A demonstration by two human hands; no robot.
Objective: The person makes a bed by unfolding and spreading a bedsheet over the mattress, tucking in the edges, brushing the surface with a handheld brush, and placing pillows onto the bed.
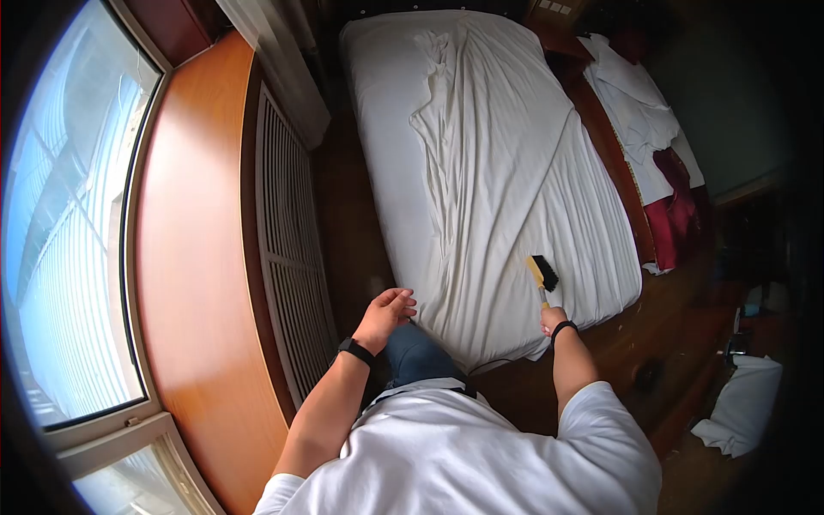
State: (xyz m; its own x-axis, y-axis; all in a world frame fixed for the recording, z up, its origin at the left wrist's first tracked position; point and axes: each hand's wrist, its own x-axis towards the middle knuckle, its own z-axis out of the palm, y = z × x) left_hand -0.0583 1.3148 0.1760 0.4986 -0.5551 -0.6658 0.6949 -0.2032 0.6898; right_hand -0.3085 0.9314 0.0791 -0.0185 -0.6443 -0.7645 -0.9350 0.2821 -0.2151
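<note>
Two hands reach in from the bottom of the frame, on bare arms from a white shirt. The right hand, right of centre in the lower half, is wrapped around the handle of a brush. The brush is just above that hand in the frame, over the lower right part of the bed; its yellow back is at the left and its black bristles face right. Whether the bristles touch the sheet cannot be told.

The left hand, left of centre, is loosely spread, its fingers half bent and pointing right, near the bed's lower left edge. A black watch circles the left wrist, a black band the right.

The white sheet runs in long creases from top centre to the lower right, bunched along its left side. Along the left of the frame are a window, a wooden sill and a slatted grille. Red cloth hangs at upper right; crumpled white cloth lies at lower right.
</note>
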